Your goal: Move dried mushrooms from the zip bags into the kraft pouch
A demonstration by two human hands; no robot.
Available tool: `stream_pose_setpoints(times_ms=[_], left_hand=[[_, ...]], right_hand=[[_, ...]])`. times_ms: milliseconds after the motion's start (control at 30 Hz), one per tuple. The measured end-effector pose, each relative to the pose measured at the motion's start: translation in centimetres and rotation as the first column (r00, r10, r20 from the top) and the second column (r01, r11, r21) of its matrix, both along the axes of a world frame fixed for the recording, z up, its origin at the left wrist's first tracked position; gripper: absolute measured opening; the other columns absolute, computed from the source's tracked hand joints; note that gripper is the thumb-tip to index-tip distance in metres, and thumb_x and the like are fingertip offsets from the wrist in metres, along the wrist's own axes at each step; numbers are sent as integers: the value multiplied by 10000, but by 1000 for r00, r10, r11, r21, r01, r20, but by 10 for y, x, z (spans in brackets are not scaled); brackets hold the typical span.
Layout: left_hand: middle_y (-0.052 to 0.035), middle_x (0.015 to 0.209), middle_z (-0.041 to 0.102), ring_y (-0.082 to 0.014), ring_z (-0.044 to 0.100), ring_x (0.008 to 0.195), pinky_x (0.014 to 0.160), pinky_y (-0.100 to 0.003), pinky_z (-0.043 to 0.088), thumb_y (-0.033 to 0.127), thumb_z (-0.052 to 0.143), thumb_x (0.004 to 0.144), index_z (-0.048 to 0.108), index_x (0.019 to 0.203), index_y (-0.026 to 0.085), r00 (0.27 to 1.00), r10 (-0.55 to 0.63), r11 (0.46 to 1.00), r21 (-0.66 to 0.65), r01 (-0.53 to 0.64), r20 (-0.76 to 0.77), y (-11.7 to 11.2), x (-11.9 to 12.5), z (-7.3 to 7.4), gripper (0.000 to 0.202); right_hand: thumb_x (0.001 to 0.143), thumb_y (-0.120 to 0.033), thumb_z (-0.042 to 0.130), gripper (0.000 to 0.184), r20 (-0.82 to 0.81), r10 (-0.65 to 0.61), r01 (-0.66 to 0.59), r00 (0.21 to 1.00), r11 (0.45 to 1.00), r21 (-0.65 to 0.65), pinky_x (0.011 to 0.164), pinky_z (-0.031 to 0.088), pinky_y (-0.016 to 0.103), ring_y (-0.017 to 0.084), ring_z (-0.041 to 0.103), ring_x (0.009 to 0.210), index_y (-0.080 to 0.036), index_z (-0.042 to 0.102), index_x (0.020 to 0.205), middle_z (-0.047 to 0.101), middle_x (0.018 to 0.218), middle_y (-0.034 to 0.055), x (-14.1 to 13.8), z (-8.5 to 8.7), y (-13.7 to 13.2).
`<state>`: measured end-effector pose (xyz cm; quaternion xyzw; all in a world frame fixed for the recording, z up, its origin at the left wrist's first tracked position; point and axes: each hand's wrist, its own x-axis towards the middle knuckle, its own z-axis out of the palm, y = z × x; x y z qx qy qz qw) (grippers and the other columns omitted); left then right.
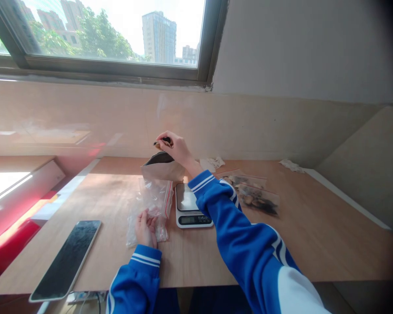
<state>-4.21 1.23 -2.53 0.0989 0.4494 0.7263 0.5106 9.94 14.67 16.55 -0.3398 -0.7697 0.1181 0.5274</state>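
Note:
Above the mouth of an open brown paper bag (162, 172), my right hand (177, 150) is closed on a few dried pieces (158, 145), dark and tan; their exact kind is unclear. The bag stands upright at the back of the table, with a dark inside. My left hand (146, 229) lies on a pile of clear zip bags (155, 196), its fingers loosely curled and resting against the plastic. Between the hands sits a white kitchen scale (194, 220) with a metal plate, partly covered by my right sleeve. Its display cannot be read.
Right of the scale lie two filled zip bags, one (258, 199) with brown and dark dried pieces. A large tablet (67, 259) is at the table's front left edge. Crumpled white tissue (212, 164) lies behind my right wrist, another (291, 165) farther right. A wall closes off the back.

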Motion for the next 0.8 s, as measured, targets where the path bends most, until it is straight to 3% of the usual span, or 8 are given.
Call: stream_pose_setpoints(times_ms=[100, 167, 333, 400, 500, 600, 700, 800], left_hand=[[4, 683, 649, -103, 627, 606, 652, -256, 532, 224, 648, 753, 597, 782, 154, 999, -5, 1000, -3, 4, -33, 0, 0, 0, 92], [8, 673, 642, -103, 625, 601, 657, -261, 535, 232, 650, 752, 597, 778, 155, 999, -3, 1000, -8, 3, -44, 0, -1, 0, 97], [7, 668, 636, -105, 624, 612, 673, -266, 535, 231, 646, 751, 606, 781, 155, 999, 8, 1000, -4, -8, -36, 0, -1, -2, 91], [8, 667, 633, -106, 622, 613, 679, -271, 535, 229, 652, 744, 608, 784, 155, 999, 2, 1000, -1, -2, -32, 0, -1, -3, 95], [8, 678, 634, -100, 616, 604, 676, -269, 537, 209, 655, 735, 607, 781, 152, 1000, -6, 1000, 6, 7, -17, 1, -2, -4, 88], [14, 684, 636, -80, 599, 570, 637, -238, 534, 161, 626, 740, 603, 775, 146, 999, 2, 1000, 16, -3, 46, 2, -2, -5, 45], [13, 658, 638, -82, 599, 556, 622, -233, 538, 148, 602, 746, 602, 789, 143, 997, -10, 1000, 23, 8, 73, 2, -1, -4, 44], [3, 636, 649, -96, 608, 551, 634, -250, 545, 171, 605, 743, 598, 803, 143, 998, -40, 999, 35, 38, 54, 0, -1, -2, 67]], right_hand=[[870, -368, 463, 252, -233, -54, 65, 971, 997, 39, 695, 423, 211, 115, 566, 752, -165, 600, 928, 644, 875, 16, -2, 0, -7], [872, -380, 463, 258, -246, -49, 59, 968, 998, 34, 706, 431, 214, 120, 579, 775, -169, 598, 932, 649, 887, 18, -1, -2, -10], [866, -300, 486, 172, 141, 25, -21, 990, 999, -28, 743, 430, 232, 135, 600, 819, -181, 606, 895, 664, 902, 10, 8, -10, -14], [890, -306, 465, 174, 241, -21, 36, 970, 998, -56, 723, 425, 235, 141, 607, 817, -189, 591, 915, 666, 911, 13, 9, -11, -17], [906, -454, 451, 301, 350, -135, 170, 927, 983, -74, 675, 417, 260, 169, 613, 753, -192, 530, 1031, 658, 845, 19, 6, -12, -22], [926, -534, 364, 422, 423, -255, 285, 869, 959, -7, 694, 412, 297, 196, 598, 726, -159, 479, 1082, 633, 782, 38, 0, -12, -25], [980, -433, 252, 396, 492, -340, 321, 801, 939, 125, 802, 395, 329, 209, 576, 863, -154, 533, 973, 627, 894, 94, -4, -13, -28], [986, -360, 268, 370, 498, -403, 341, 768, 915, 216, 923, 341, 375, 230, 516, 1036, -161, 578, 964, 588, 1067, 126, -2, -16, -40]])
